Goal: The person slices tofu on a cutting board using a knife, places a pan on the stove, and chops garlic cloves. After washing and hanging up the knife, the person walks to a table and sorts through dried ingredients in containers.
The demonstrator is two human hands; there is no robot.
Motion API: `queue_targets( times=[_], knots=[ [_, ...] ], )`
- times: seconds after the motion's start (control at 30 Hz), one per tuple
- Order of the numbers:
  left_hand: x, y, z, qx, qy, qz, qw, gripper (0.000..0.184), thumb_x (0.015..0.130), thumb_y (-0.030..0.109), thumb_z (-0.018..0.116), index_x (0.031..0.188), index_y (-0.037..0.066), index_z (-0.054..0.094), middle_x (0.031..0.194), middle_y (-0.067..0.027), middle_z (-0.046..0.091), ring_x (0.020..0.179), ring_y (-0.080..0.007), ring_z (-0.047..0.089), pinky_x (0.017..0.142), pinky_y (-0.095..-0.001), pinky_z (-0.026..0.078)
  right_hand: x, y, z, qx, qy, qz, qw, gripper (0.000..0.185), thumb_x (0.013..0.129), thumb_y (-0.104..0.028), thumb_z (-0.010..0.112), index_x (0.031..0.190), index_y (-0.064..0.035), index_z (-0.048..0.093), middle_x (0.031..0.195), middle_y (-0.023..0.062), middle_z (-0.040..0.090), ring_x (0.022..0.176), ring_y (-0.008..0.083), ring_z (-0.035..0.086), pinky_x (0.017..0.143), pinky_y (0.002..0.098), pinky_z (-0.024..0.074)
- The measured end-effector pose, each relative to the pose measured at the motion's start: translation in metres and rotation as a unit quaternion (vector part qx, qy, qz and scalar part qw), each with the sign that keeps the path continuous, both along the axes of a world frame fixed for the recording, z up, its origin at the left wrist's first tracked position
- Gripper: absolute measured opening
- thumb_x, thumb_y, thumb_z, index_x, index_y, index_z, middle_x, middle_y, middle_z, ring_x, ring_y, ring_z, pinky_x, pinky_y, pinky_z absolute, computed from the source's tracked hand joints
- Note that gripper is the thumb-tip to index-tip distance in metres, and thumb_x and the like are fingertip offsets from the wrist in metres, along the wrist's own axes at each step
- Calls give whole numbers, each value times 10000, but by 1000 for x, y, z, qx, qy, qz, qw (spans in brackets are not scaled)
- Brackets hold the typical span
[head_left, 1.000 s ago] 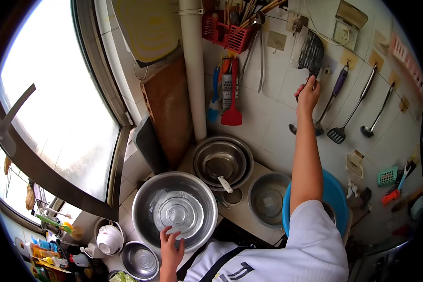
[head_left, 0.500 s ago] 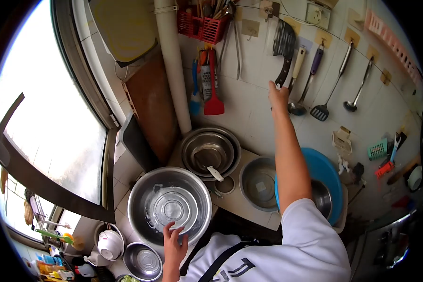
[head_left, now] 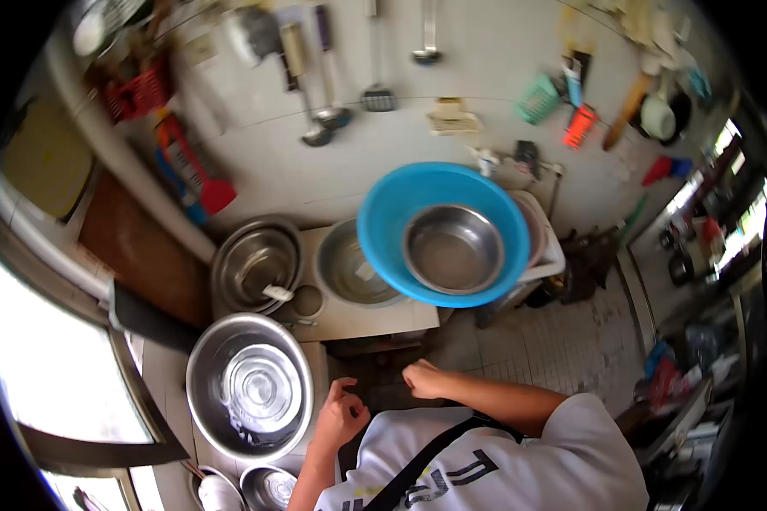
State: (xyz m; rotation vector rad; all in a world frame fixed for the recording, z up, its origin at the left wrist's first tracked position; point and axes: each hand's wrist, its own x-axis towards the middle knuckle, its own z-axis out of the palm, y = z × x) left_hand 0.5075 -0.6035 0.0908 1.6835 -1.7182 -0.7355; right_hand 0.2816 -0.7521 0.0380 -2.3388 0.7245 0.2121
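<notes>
My left hand [head_left: 343, 415] is near my body, just right of the large steel basin [head_left: 198, 387], with its fingers loosely bent and apart; nothing shows in it. To its right, my right hand [head_left: 424, 380] is closed into a fist in front of my chest, and no object sticks out of it. The basin has a wet, shiny bottom and touches neither hand. Up on the tiled wall hangs a cleaver [head_left: 264, 36], blurred, beside a spoon-like ladle [head_left: 315, 134] and a slotted turner [head_left: 378, 98].
A blue plastic tub [head_left: 383, 204] holds a steel bowl [head_left: 453, 247]. Nested steel bowls [head_left: 226, 264] with a white-handled utensil and another metal basin [head_left: 328, 260] stand on the counter [head_left: 383, 322]. An opened window frame [head_left: 85, 447] juts in at the left.
My right hand has come down from the cleaver's handle on the wall to my chest and closed. My left hand has drawn back from the basin's rim. The view has swung right.
</notes>
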Motion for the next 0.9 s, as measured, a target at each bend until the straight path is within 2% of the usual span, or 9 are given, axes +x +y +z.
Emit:
queue_targets(
  times=[0.1, 0.17, 0.37, 0.43, 0.63, 0.77, 0.8, 0.83, 0.9],
  knots=[
    [-63, -27, 2, 81, -89, -75, 990, 645, 862, 384, 713, 1384, 54, 528, 1326, -225, 564, 1199, -427, 577, 951, -491, 522, -114, -2, -29, 55, 79, -93, 991, 719, 750, -301, 805, 1376, -116, 503, 1472, 319, 412, 1422, 477, 323, 1115, 508, 373],
    [-110, -53, -1, 69, -179, -148, 970, 752, 892, 471, 670, 1480, 73, 423, 1372, -227, 531, 1199, -437, 573, 964, -488, 520, -192, 6, -44, 44, 27, -258, 965, 692, 762, -337, 799, 1334, -69, 515, 1415, 337, 449, 1372, 477, 382, 1066, 506, 420],
    [-290, -156, -31, 103, -264, -319, 904, 225, 891, 253, 642, 891, 33, 691, 1035, -165, 686, 933, -377, 681, 790, -478, 567, -402, 44, -81, 35, -30, -477, 878, 593, 772, -386, 787, 1210, -29, 608, 1317, 339, 521, 1253, 468, 497, 1046, 479, 436],
    [-368, -186, -23, 9, -111, -361, 926, 173, 862, 211, 680, 821, 43, 669, 1030, -121, 683, 906, -353, 675, 760, -452, 561, -460, 56, -76, 81, -10, -487, 869, 572, 776, -384, 783, 1184, -17, 620, 1275, 299, 571, 1202, 441, 540, 1025, 470, 450],
    [-574, -251, -4, 0, -56, -461, 885, 141, 788, 155, 740, 753, 66, 635, 1059, -59, 664, 851, -314, 666, 737, -425, 545, -610, 49, -50, 61, -98, -547, 829, 522, 822, -367, 746, 1203, -31, 623, 1199, 251, 625, 1168, 406, 564, 979, 470, 473],
    [-646, -311, -44, 85, -20, -454, 887, 143, 750, 75, 738, 726, 40, 601, 1437, -180, 508, 989, -323, 670, 861, -395, 529, -700, 0, -2, -11, -189, -672, 716, 348, 800, -224, 775, 1031, -28, 603, 954, 160, 615, 869, 317, 621, 767, 388, 519],
    [-664, -331, -53, 91, 8, -476, 874, 161, 770, 46, 736, 702, 29, 591, 1594, -249, 268, 1068, -341, 659, 917, -396, 516, -724, -15, 7, -69, -204, -691, 690, 254, 771, -155, 778, 887, -30, 590, 869, 125, 569, 773, 279, 598, 662, 365, 498],
    [-680, -356, -72, 81, -3, -519, 851, 189, 844, 149, 729, 980, 28, 678, 1627, -275, 133, 1158, -403, 615, 959, -409, 503, -754, -28, 7, -82, -188, -701, 683, 240, 763, -154, 776, 853, -28, 592, 877, 128, 574, 768, 280, 600, 657, 373, 497],
    [-730, -393, -100, 49, -114, -476, 870, 565, 908, 294, 689, 1386, 46, 520, 1626, -295, 78, 1257, -457, 534, 1004, -425, 483, -812, -50, 7, -103, -157, -723, 665, 220, 747, -152, 773, 785, -25, 598, 891, 134, 582, 759, 282, 605, 645, 389, 494]
  ],
)
